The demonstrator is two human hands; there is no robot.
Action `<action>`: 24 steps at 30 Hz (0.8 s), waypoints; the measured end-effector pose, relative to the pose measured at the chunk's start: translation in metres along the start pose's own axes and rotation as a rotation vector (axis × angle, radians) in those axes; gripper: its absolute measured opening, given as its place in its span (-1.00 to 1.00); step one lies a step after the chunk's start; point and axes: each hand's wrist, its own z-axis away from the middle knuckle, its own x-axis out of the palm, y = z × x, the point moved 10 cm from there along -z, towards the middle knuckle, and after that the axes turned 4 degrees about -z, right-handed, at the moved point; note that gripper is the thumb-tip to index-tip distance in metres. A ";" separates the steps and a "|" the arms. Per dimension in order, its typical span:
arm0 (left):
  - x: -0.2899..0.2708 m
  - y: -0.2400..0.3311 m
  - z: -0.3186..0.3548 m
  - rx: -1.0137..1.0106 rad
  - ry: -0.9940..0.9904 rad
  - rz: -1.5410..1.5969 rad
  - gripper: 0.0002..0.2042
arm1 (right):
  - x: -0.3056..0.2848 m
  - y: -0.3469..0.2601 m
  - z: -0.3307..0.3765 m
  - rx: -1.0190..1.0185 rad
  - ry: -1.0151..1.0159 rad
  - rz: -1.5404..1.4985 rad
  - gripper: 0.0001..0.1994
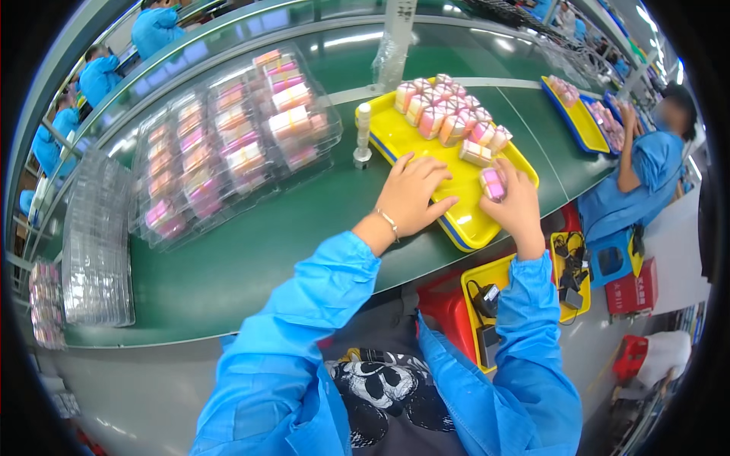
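Note:
My right hand [517, 205] grips a small pink-and-white banded block [493, 185] between thumb and fingers, over the near right part of a yellow tray [471, 223]. Several similar banded blocks [445, 114] stand in rows at the tray's far side. One block [476, 154] lies apart from the rows, just beyond the held one. With fingers spread, my left hand [414, 194] rests over the tray's left part and holds nothing. A blue rim shows beneath the yellow tray's edge.
Clear plastic trays [228, 148] filled with banded blocks lie to the left on the green bench [266, 266]. Stacked clear trays [97, 243] stand farther left. A white post [363, 137] rises beside the yellow tray. At right, a person [639, 178] sits near other yellow trays [574, 118].

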 end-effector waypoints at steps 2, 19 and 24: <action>0.002 0.000 0.012 0.027 0.031 -0.068 -0.66 | 0.000 -0.013 0.004 -0.041 0.030 -0.031 -0.31; -0.066 0.013 0.011 0.035 0.344 0.232 -0.47 | -0.003 -0.146 0.028 -0.268 -0.128 -0.374 -0.39; -0.053 -0.045 0.043 -0.342 0.240 0.383 -0.51 | 0.026 -0.153 0.022 -0.322 -0.384 -0.535 -0.24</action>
